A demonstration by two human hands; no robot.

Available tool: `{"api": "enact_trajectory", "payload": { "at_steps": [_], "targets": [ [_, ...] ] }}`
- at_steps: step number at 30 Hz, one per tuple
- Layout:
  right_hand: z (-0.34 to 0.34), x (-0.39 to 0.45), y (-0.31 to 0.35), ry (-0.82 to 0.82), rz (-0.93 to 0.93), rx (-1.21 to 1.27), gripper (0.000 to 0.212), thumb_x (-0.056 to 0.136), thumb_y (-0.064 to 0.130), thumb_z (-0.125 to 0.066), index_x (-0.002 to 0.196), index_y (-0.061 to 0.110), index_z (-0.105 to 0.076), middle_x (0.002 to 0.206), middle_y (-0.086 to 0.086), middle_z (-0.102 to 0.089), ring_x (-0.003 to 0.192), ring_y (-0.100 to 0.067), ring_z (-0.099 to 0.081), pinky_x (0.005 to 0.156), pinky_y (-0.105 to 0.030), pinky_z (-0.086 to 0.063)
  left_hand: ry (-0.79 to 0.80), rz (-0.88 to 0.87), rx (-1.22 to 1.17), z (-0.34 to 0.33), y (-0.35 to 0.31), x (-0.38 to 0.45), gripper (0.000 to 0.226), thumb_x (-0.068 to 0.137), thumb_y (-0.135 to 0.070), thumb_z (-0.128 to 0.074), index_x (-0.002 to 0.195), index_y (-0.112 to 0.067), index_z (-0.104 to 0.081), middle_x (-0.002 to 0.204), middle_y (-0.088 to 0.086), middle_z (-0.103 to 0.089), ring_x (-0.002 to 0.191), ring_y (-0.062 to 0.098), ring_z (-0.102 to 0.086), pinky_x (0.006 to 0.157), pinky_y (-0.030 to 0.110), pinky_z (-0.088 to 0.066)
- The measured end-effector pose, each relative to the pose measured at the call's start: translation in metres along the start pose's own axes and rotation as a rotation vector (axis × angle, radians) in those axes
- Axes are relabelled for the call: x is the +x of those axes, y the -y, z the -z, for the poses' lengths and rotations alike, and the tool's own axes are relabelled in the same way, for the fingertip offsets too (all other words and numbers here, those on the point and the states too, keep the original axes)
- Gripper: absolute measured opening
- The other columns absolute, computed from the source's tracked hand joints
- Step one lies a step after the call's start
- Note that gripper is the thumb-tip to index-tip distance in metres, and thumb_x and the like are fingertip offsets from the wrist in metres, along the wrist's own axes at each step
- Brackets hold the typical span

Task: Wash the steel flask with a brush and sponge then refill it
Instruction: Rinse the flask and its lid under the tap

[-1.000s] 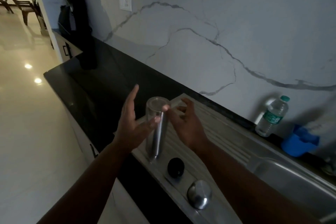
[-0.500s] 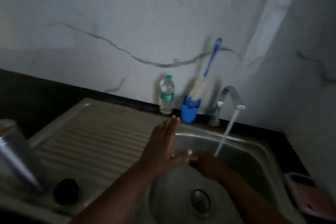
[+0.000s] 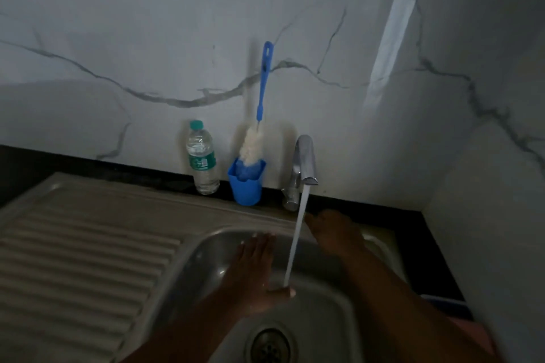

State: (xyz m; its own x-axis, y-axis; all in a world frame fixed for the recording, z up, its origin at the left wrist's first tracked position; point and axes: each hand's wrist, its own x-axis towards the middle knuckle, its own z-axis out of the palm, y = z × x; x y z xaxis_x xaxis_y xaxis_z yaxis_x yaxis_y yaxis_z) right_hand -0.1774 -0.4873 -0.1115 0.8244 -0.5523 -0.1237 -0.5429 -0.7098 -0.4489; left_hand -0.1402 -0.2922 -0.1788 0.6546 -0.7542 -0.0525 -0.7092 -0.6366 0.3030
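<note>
The steel flask is out of view. A bottle brush (image 3: 259,124) with a blue handle and white bristles stands in a blue cup (image 3: 246,184) against the wall. Water runs from the steel tap (image 3: 305,160) into the sink (image 3: 206,247). My left hand (image 3: 255,274) is held flat over the basin with straight fingers, its thumb under the stream. My right hand (image 3: 336,233) reaches over the sink's back rim just right of the stream, below the tap base, and holds nothing that I can see.
A plastic water bottle (image 3: 202,158) with a green cap stands left of the blue cup. The ribbed steel drainboard (image 3: 79,262) fills the left. The drain (image 3: 269,346) lies at the basin's bottom. A pinkish thing (image 3: 472,333) lies at the right edge.
The view swung right from the flask on the drainboard to the sink. My right hand moved from under the stream up toward the tap base; my left hand moved closer to the stream.
</note>
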Motion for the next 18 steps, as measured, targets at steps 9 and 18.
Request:
{"api": "enact_trajectory", "payload": {
  "at_steps": [9, 18],
  "targets": [
    [-0.002, 0.045, 0.035, -0.054, 0.194, -0.029, 0.050, 0.089, 0.064, -0.046, 0.076, 0.016, -0.054, 0.075, -0.002, -0.061, 0.073, -0.021, -0.064, 0.073, -0.036, -0.056, 0.069, 0.055, 0.023, -0.009, 0.003, 0.009, 0.112, 0.080, -0.079, -0.047, 0.153, -0.021, 0.015, 0.163, 0.003, 0.016, 0.149, 0.022, 0.015, 0.119, 0.040, 0.009],
    [-0.024, 0.042, 0.016, 0.056, 0.026, 0.352, 0.062, 0.085, 0.075, -0.032, 0.070, 0.021, -0.059, 0.070, -0.001, -0.059, 0.066, -0.018, -0.057, 0.061, -0.029, -0.039, 0.047, 0.056, 0.074, -0.020, 0.004, 0.002, 0.112, 0.081, -0.078, -0.046, 0.155, -0.016, 0.012, 0.164, 0.006, 0.009, 0.151, 0.025, 0.010, 0.118, 0.039, 0.010]
  ]
}}
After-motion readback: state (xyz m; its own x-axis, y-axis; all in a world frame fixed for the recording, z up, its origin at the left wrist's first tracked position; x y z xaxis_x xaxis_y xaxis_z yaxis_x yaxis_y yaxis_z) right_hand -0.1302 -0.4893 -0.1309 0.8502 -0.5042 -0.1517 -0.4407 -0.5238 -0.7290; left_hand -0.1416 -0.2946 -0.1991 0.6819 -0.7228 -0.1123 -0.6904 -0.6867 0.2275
